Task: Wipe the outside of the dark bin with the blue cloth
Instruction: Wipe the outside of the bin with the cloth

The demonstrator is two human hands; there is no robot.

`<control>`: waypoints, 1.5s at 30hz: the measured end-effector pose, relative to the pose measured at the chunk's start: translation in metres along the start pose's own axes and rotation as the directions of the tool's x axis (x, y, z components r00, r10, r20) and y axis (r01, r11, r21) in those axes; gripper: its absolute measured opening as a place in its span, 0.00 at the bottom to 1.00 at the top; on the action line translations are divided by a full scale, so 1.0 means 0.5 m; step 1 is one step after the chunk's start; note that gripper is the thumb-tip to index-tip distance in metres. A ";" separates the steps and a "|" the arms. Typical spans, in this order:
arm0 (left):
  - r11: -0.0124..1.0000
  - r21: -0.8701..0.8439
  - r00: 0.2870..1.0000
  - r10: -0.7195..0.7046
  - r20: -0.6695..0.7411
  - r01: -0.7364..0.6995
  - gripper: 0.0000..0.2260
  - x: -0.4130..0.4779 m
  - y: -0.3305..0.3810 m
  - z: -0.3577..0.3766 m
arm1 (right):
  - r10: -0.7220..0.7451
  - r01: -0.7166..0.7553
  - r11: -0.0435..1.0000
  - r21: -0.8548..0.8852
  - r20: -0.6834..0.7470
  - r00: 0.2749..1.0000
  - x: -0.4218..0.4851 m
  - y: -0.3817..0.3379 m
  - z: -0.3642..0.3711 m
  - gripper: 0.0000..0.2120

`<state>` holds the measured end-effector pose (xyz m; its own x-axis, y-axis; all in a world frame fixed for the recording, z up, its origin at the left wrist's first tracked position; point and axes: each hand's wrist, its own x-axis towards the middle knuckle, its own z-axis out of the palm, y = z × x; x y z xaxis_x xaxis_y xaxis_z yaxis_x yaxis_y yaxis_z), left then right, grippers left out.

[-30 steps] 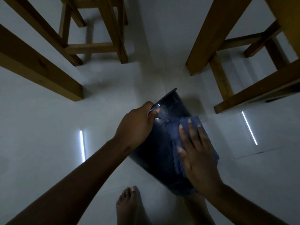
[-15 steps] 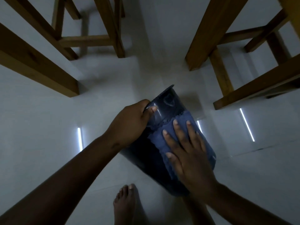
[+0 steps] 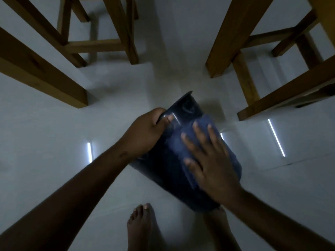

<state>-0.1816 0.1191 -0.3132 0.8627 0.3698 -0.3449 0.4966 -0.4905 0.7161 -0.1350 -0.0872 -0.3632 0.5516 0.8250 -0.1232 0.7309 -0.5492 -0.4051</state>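
The dark bin [image 3: 163, 169] is tilted above the pale floor, its rim pointing away from me toward the upper middle. My left hand [image 3: 145, 131] grips the rim on the left side, thumb over the edge. My right hand [image 3: 208, 160] lies flat with spread fingers on the blue cloth [image 3: 204, 122], pressing it against the bin's upper right outside wall. The cloth shows past the fingertips and along the right of the hand; the rest is hidden under my palm.
Wooden chair or table legs stand at the upper left [image 3: 45, 73] and upper right [image 3: 223, 38]. My bare feet [image 3: 141, 227] are on the white tiled floor just below the bin. Bright light streaks reflect on the tiles [image 3: 276, 138].
My right hand has slid the cloth up the bin's side toward the rim. The left hand keeps its grip on the rim, and the bin has shifted slightly.
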 end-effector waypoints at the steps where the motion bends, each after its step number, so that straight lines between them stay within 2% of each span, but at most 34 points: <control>1: 0.999 -0.032 1.000 -0.016 0.027 0.017 0.11 0.000 0.002 -0.004 | 0.083 -0.083 0.989 0.120 0.005 0.997 0.027 0.020 -0.011 0.27; 3: 0.997 -0.071 0.999 -0.024 0.048 0.027 0.09 -0.002 0.003 -0.008 | 0.253 -0.265 0.872 0.411 0.084 0.964 0.072 0.054 -0.036 0.27; 4: 0.997 -0.068 0.999 -0.022 0.040 0.024 0.08 -0.003 0.004 -0.008 | 0.284 -0.301 0.837 0.457 0.108 0.953 0.076 0.056 -0.040 0.27; 6: 1.000 -0.025 1.000 -0.007 0.002 0.007 0.06 -0.005 0.000 -0.003 | 0.267 -0.279 0.913 0.296 0.083 0.960 0.048 0.023 -0.035 0.26; 8: 1.000 -0.008 0.999 0.018 -0.027 -0.018 0.05 -0.004 -0.008 0.003 | 0.084 -0.086 0.995 0.056 0.024 0.996 -0.009 -0.026 -0.007 0.25; 10: 0.999 -0.021 0.999 0.039 -0.014 -0.040 0.05 -0.002 -0.012 0.000 | -0.038 0.038 0.999 -0.021 0.031 0.999 -0.041 -0.042 0.012 0.24; 13: 0.997 -0.074 0.997 0.037 0.072 -0.031 0.07 -0.007 -0.014 -0.009 | 0.052 -0.049 0.998 0.049 -0.062 0.997 0.005 -0.004 -0.001 0.23; 15: 0.996 -0.084 0.997 0.015 0.080 -0.009 0.06 -0.019 -0.015 -0.010 | 0.187 -0.168 0.955 0.245 -0.058 0.981 0.052 0.028 -0.030 0.23; 17: 0.999 -0.051 1.000 0.007 0.024 -0.005 0.05 -0.027 -0.014 -0.007 | 0.300 -0.277 0.853 0.442 0.019 0.954 0.081 0.053 -0.048 0.26; 18: 0.999 -0.039 1.000 0.001 0.006 -0.001 0.06 -0.027 -0.011 -0.004 | 0.326 -0.306 0.844 0.441 0.031 0.945 0.078 0.053 -0.049 0.26; 20: 1.000 -0.014 1.000 0.000 -0.011 0.000 0.07 -0.017 -0.007 0.001 | 0.331 -0.321 0.908 0.268 0.008 0.944 0.050 0.020 -0.037 0.26; 22: 1.000 0.006 1.000 0.009 -0.012 -0.009 0.08 -0.001 0.000 0.005 | 0.191 -0.191 0.982 0.008 -0.012 0.982 0.001 -0.027 -0.010 0.25; 24: 0.999 -0.029 1.000 0.013 0.021 -0.013 0.10 0.007 0.005 0.006 | 0.055 -0.055 0.992 -0.110 0.002 0.998 -0.035 -0.051 0.013 0.26; 26: 0.993 -0.122 0.998 0.014 0.068 -0.005 0.12 0.003 0.002 0.003 | 0.018 -0.017 0.994 -0.104 0.007 1.000 -0.026 -0.045 0.010 0.27; 28: 0.979 -0.203 0.994 -0.002 0.109 0.024 0.13 -0.007 0.002 -0.004 | 0.040 -0.042 0.998 -0.052 -0.045 0.998 0.009 -0.017 -0.007 0.25; 31: 0.987 -0.152 0.996 -0.030 0.081 0.042 0.12 -0.013 0.006 -0.001 | 0.244 -0.224 0.939 0.263 -0.046 0.969 0.077 0.041 -0.046 0.23; 32: 0.991 -0.132 0.998 -0.023 0.057 0.030 0.12 -0.011 0.007 0.002 | 0.270 -0.249 0.920 0.303 -0.027 0.963 0.082 0.050 -0.052 0.24; 33: 0.993 -0.119 0.999 -0.014 0.039 0.019 0.12 -0.009 0.008 0.004 | 0.258 -0.244 0.935 0.255 -0.021 0.966 0.076 0.046 -0.050 0.24; 34: 0.994 -0.112 1.000 -0.011 0.029 0.014 0.12 -0.007 0.007 0.005 | 0.227 -0.221 0.966 0.132 -0.028 0.974 0.059 0.033 -0.041 0.24; 36: 0.994 -0.113 1.000 -0.008 0.021 0.011 0.12 -0.004 -0.002 0.008 | 0.086 -0.086 0.991 -0.105 -0.012 0.996 0.004 -0.014 -0.010 0.27; 38: 0.993 -0.121 1.000 -0.002 0.015 0.003 0.11 -0.005 -0.013 0.014 | -0.046 0.048 0.982 -0.183 0.013 0.999 -0.047 -0.043 0.021 0.29; 40: 0.992 -0.123 1.000 0.001 -0.022 -0.004 0.08 -0.015 -0.022 0.019 | -0.071 0.071 0.981 -0.179 0.007 0.997 -0.034 -0.026 0.016 0.29; 42: 0.995 -0.097 0.998 0.011 -0.060 -0.017 0.06 -0.030 -0.037 0.023 | 0.008 -0.012 0.989 -0.150 -0.031 1.000 0.010 0.008 -0.007 0.27; 44: 0.999 -0.043 0.998 0.018 -0.067 -0.021 0.07 -0.043 -0.042 0.025 | 0.125 -0.126 0.992 -0.007 -0.087 0.988 0.069 0.047 -0.044 0.24; 45: 1.000 -0.026 0.997 0.015 -0.069 -0.017 0.08 -0.045 -0.039 0.025 | 0.185 -0.177 0.979 0.101 -0.069 0.980 0.098 0.067 -0.059 0.24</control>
<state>-0.2098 0.1105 -0.3270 0.8612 0.4164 -0.2914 0.4796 -0.4760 0.7371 -0.0714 -0.0690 -0.3559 0.7035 0.6980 -0.1332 0.5770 -0.6705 -0.4664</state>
